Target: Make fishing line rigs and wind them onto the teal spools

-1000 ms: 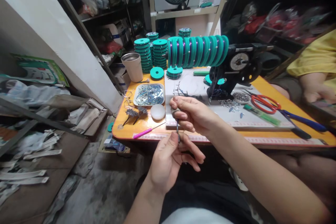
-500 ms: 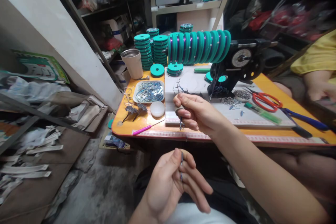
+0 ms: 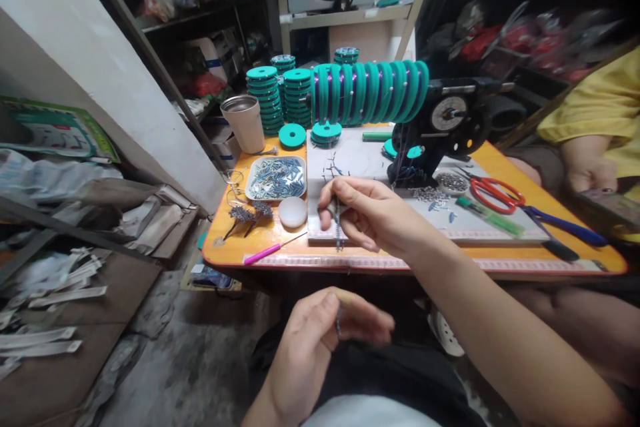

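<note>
- I judge the work partly done: the beaded strand (image 3: pixel 339 235) has a run of small beads on it, hanging just beyond the tabletop's near edge (image 3: pixel 360 263).
- On the board (image 3: pixel 373 155), farther away, I see a branching beaded piece (image 3: pixel 333 164); whether it joins the strand I cannot tell.
- Loose blue and pale beads (image 3: pixel 279 177) lie in the tray (image 3: pixel 274 199) at the left, unused so far; how much remains to be done I cannot judge.
- I have my right hand (image 3: pixel 375 210) over the board's near edge, forearm reaching in from the near right, thumb and forefinger closed on the strand, the other fingers loosely curled.
- My left hand (image 3: pixel 306 340) is nearer and lower, off the tabletop, palm turned right, half open, its outer fingers blurred.
- A short beaded length (image 3: pixel 339 320) shows between its thumb and fingers; I cannot tell whether they pinch it.
</note>
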`<action>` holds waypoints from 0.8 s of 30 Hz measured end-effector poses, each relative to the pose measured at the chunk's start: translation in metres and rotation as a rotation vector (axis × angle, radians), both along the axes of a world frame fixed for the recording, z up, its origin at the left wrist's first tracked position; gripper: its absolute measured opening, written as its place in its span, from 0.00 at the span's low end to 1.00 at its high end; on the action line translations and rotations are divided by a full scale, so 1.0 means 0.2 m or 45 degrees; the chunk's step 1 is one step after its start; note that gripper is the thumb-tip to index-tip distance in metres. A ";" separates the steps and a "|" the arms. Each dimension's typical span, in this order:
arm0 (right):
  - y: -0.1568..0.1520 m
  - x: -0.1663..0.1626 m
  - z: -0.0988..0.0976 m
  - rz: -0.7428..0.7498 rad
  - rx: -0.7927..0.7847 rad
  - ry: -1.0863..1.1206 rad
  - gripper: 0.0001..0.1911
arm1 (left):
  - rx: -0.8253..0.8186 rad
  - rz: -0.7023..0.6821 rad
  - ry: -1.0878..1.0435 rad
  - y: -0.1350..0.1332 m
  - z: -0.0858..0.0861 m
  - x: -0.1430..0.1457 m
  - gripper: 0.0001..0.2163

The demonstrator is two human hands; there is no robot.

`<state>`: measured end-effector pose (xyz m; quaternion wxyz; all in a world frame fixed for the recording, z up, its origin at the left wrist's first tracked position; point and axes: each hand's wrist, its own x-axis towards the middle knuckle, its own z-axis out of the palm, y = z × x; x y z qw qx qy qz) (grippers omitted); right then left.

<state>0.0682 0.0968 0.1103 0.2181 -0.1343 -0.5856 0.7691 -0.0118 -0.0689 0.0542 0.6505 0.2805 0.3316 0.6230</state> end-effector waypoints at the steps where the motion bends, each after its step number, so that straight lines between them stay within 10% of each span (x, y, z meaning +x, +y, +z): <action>1: 0.01 0.01 0.02 -0.004 0.147 -0.041 0.16 | 0.069 0.065 0.218 0.02 0.01 -0.02 0.14; 13: 0.10 0.02 0.17 -0.008 1.139 -0.376 0.18 | 0.127 -0.054 0.058 0.34 0.17 -0.12 0.14; 24: 0.10 -0.01 0.12 0.367 -0.487 0.033 0.25 | 0.222 0.286 0.317 0.34 0.13 -0.08 0.15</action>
